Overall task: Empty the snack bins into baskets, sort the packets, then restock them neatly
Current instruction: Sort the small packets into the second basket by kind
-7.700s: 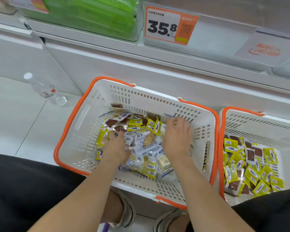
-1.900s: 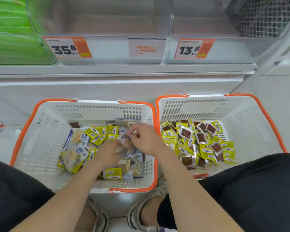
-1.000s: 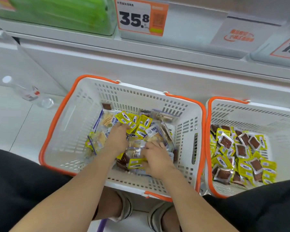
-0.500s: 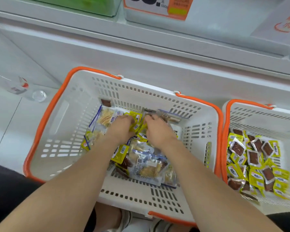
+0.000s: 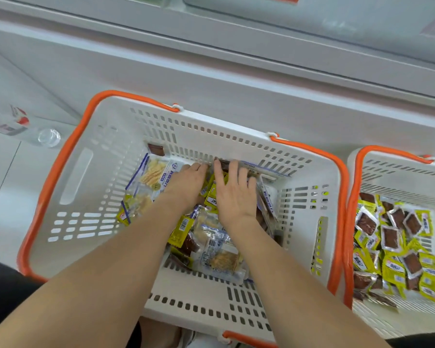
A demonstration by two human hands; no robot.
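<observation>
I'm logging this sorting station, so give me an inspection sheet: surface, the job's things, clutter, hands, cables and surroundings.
Surface: pale floor tiles under both baskets.
Job's things: left basket holds mixed packets; right basket holds yellow-and-brown packets.
Clutter: clear bottle lying on the floor, left of the baskets.
Hands: right hand flat, fingers straight, on the mixed packets; left hand beside it, grip unclear.
Cables: nothing seen.
Surroundings: white shelf base behind the baskets.
</observation>
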